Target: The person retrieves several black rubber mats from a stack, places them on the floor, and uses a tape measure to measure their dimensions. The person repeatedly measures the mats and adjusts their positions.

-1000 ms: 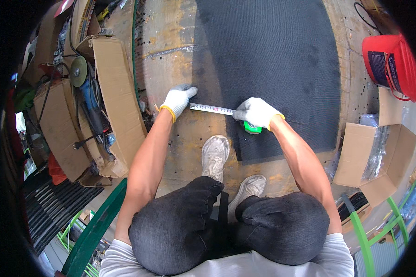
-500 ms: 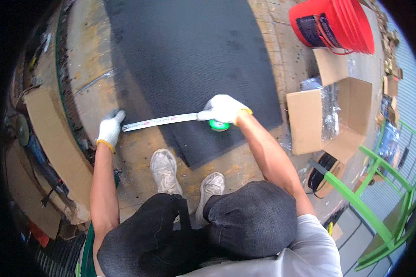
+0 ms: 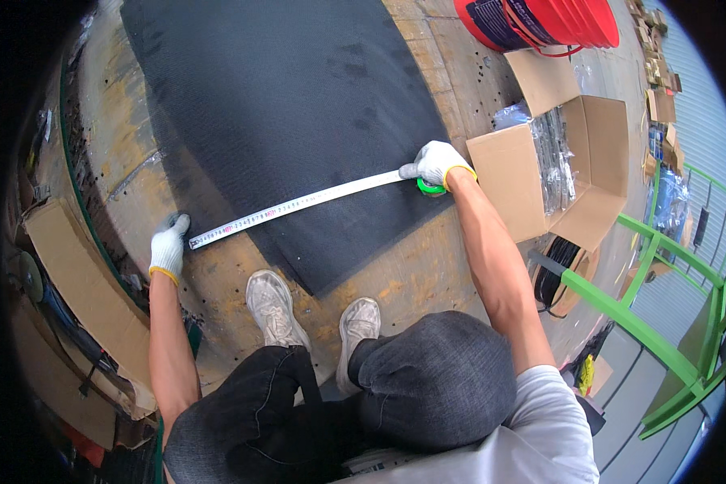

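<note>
A tape measure's white blade (image 3: 298, 203) stretches aslant across the near end of a dark textured mat (image 3: 298, 105), its left part over the stained floor. My left hand (image 3: 168, 248), in a white glove with grey fingertips and a yellow cuff, is closed at the blade's free end; the exact pinch is partly hidden. On the right, my gloved right hand (image 3: 444, 164) grips the green tape case (image 3: 431, 189), mostly covered by the palm, with the thumb along the blade where it comes out. The case is above the mat's near right edge.
An open cardboard box (image 3: 593, 161) with plastic-wrapped pieces stands right of the mat, a red bucket (image 3: 577, 20) beyond it. A black cable spool (image 3: 563, 274) and a green metal frame (image 3: 629, 323) are near my right arm. Flattened cardboard (image 3: 89, 290) leans at left. My shoes (image 3: 270, 302) are close to the mat.
My right hand has moved right with the tape case, and more blade shows between my hands. My left hand stays at the blade's end. The whole view has shifted a little.
</note>
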`<action>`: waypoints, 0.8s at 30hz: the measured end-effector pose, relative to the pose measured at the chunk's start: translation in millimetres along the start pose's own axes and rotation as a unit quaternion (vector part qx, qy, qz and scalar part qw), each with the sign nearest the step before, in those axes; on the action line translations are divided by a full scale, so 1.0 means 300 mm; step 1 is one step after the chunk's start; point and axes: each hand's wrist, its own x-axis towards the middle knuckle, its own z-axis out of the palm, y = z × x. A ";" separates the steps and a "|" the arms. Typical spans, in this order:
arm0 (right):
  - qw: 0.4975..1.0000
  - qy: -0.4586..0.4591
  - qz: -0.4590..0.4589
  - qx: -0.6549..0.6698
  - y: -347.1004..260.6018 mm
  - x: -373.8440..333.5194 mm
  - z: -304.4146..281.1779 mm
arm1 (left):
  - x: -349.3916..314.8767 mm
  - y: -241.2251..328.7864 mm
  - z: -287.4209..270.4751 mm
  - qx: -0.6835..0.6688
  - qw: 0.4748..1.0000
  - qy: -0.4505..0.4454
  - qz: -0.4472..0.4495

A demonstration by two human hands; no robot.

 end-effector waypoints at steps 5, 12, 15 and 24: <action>0.999 -0.031 0.023 0.029 -0.009 -0.019 -0.013 | 0.000 0.001 0.000 -0.001 1.000 -0.004 -0.008; 1.000 -0.011 0.004 0.013 -0.004 -0.014 0.000 | 0.006 -0.005 0.005 -0.008 1.000 0.000 -0.009; 0.999 0.015 -0.020 0.020 -0.003 -0.030 -0.011 | 0.009 -0.012 0.006 -0.020 1.000 0.003 -0.005; 0.938 -0.151 -0.218 0.223 -0.205 -0.249 0.138 | -0.059 0.066 0.022 0.003 1.000 -0.008 0.002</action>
